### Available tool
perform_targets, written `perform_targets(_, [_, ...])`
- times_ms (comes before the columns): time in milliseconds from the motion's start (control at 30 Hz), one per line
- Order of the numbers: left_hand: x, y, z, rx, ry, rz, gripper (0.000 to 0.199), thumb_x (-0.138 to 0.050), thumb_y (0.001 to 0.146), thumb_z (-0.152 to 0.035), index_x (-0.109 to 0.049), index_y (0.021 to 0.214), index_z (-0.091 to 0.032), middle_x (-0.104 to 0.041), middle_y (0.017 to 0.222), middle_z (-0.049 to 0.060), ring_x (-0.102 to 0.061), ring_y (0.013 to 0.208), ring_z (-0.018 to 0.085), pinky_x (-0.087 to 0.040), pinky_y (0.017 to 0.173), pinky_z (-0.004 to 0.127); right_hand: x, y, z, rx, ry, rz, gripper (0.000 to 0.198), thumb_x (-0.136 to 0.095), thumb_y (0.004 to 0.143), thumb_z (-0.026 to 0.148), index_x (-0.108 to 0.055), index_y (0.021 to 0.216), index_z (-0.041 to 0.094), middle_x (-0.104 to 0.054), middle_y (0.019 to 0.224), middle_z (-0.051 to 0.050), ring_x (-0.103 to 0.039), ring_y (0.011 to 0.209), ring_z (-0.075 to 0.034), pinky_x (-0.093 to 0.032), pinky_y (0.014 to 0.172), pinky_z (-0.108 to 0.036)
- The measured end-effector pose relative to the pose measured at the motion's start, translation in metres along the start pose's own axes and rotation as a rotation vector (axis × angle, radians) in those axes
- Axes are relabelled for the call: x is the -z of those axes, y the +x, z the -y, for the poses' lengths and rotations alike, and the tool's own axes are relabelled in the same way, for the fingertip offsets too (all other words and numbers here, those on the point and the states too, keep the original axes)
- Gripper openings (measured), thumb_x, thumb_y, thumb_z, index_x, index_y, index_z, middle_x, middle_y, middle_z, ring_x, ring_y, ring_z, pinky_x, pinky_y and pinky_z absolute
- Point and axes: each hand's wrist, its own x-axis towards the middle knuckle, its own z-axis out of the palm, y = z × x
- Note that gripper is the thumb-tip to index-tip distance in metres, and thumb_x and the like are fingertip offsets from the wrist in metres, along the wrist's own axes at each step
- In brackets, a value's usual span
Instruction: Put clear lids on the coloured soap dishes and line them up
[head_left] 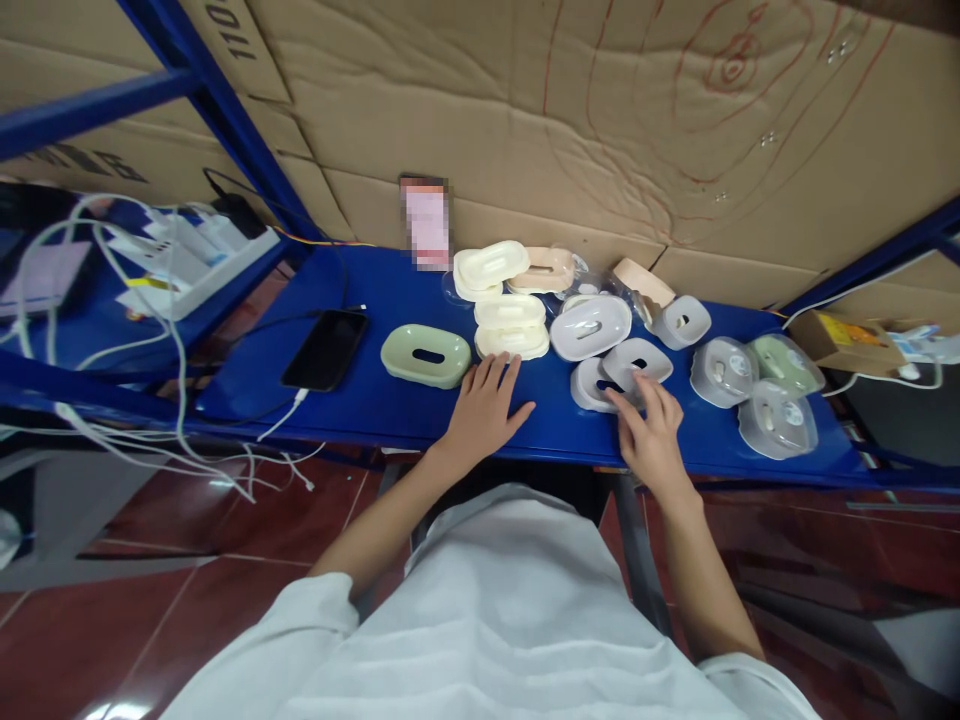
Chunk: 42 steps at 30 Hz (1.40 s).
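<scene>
My left hand (484, 405) lies flat on the blue table with its fingers spread, holding nothing. Its fingertips are close to a cream soap dish (512, 342) and to the right end of a green soap dish (425, 355) with a dark slot. My right hand (651, 425) has thumb and forefinger at the near edge of a grey slotted soap dish (651, 358), seemingly gripping it. That dish overlaps a second grey slotted dish (589, 385). A paler oval grey piece (591, 328) lies just behind.
More cream pieces (491, 265) and a peach dish (541, 268) sit at the back. Clear-covered dishes (776, 420) stand at right. A black phone (325, 350) with a white cable lies left; another phone (427, 222) leans on the cardboard (480, 120). Blue posts flank the table.
</scene>
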Motion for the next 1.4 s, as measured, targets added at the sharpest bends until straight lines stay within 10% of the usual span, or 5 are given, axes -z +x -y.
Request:
perform_targets(367, [0.025,-0.045,0.002,-0.217,-0.152,-0.018,0.023,-0.054,0.108,-0.017,-0.073,0.119,-0.023,-0.075,0.115,0.009,-0.071,0.107,0.024,-0.055,0.098,0.043,0.005,0.021,0.029,-0.048,0.109,-0.047,0.027,-0.065,0.105,0.039,-0.076,0.129,0.032,-0.064,0.154,-0.009,-0.052,0.149,-0.034,-0.037,0.121,-0.055])
perform_targets(600, [0.017,-0.045,0.0,-0.233,-0.148,-0.099,0.05,-0.066,0.105,-0.025,-0.058,0.153,-0.031,-0.056,0.16,0.016,-0.055,0.149,0.034,-0.052,0.118,0.055,-0.004,0.037,0.082,0.265,0.326,0.159,0.037,-0.06,0.109,0.031,-0.065,0.146,0.028,-0.074,0.143,-0.007,-0.066,0.136,-0.025,-0.039,0.124,-0.05])
perform_targets(767, [0.016,-0.045,0.008,-0.264,-0.18,-0.025,0.045,-0.064,0.107,-0.029,-0.06,0.152,-0.026,-0.068,0.149,0.011,-0.057,0.149,0.031,-0.053,0.121,0.052,-0.013,0.036,0.095,0.308,0.347,0.209,0.042,-0.053,0.111,0.026,-0.06,0.153,0.025,-0.069,0.149,-0.009,-0.061,0.143,-0.024,-0.04,0.128,-0.051])
perform_targets(1167, [0.015,-0.047,0.009,-0.214,-0.216,-0.058,0.027,-0.066,0.106,-0.027,-0.07,0.132,-0.022,-0.072,0.141,0.01,-0.058,0.147,0.029,-0.052,0.124,0.051,-0.004,0.085,-0.033,-0.164,0.047,0.02,0.054,-0.05,0.107,0.035,-0.052,0.158,0.016,-0.053,0.163,-0.021,-0.051,0.15,-0.038,-0.041,0.12,-0.062])
perform_targets(1400, [0.016,-0.047,0.008,-0.201,-0.211,-0.09,0.027,-0.067,0.105,-0.027,-0.069,0.132,-0.022,-0.072,0.141,0.01,-0.06,0.144,0.029,-0.054,0.122,0.049,-0.026,0.12,-0.024,-0.004,-0.004,0.17,0.058,-0.052,0.108,0.05,-0.055,0.154,0.016,-0.066,0.148,-0.021,-0.06,0.137,-0.037,-0.032,0.124,-0.061])
